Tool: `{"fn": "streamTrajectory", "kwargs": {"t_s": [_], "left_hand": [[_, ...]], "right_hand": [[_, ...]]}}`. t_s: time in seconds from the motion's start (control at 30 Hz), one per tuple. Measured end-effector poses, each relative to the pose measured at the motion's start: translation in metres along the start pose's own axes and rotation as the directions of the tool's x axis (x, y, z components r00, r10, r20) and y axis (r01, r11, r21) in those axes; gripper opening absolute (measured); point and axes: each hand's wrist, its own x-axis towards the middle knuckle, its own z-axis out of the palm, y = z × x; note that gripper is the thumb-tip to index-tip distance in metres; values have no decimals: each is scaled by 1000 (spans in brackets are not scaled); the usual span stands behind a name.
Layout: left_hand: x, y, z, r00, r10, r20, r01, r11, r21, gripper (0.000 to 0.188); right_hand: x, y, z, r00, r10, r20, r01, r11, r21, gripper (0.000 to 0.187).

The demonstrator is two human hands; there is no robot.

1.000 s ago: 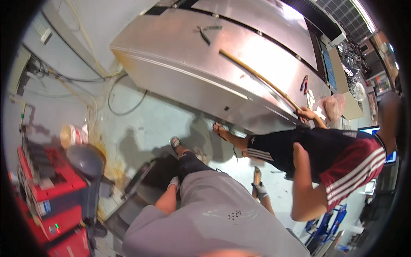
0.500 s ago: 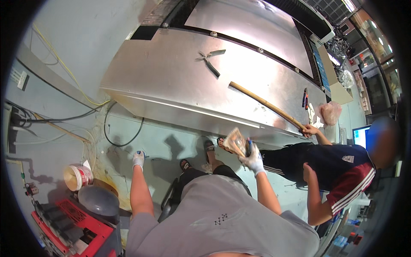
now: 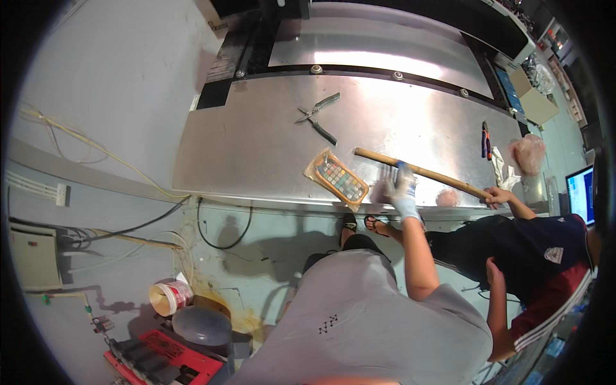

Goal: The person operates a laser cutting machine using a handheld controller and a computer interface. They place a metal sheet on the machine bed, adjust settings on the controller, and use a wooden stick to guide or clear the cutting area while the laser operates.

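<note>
Gloved right hand (image 3: 403, 189) over the metal worktop (image 3: 244, 147); its finger spread cannot be told through blur. The wrapped keypad (image 3: 340, 179) lies at the hand's nine o'clock, a wooden rod (image 3: 439, 178) at two.

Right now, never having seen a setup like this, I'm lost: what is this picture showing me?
There is no robot here, only people. A wide-angle camera on the wearer's head looks down, bending straight edges. On the metal surface lie a plastic-wrapped keypad, spread dark-handled pliers and, farther right, a second pair of pliers. The wearer's gloved right hand overlaps a tan stick but is too blurred to tell whether it holds anything. Their left hand is out of view. A co-worker's hand grips the stick's right end.
</note>
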Motion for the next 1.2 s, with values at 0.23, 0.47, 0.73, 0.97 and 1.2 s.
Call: {"fn": "streamTrajectory", "kwargs": {"t_s": [0.23, 0.47, 0.73, 0.97, 1.2], "left_hand": [[11, 47, -70, 976, -213, -36, 208, 972, -106, 48], [24, 144, -143, 942, -17, -336, -138, 891, -433, 42], [-23, 313, -104, 912, 397, -105, -340, 874, 347, 37], [-47, 425, -111, 775, 571, 271, -612, 785, 98, 40], [-23, 443, -148, 657, 573, 490, -681, 729, 59, 42]], "right_hand": [[0, 96, -57, 987, 154, 46, -128, 928, -349, 51], [26, 100, -64, 988, 120, 92, -71, 904, -422, 35], [44, 83, -97, 982, 65, 178, -31, 982, -186, 42], [37, 59, -125, 966, 31, 257, 19, 981, -191, 40], [3, 12, -138, 999, 4, 33, 3, 972, -234, 30]]}}
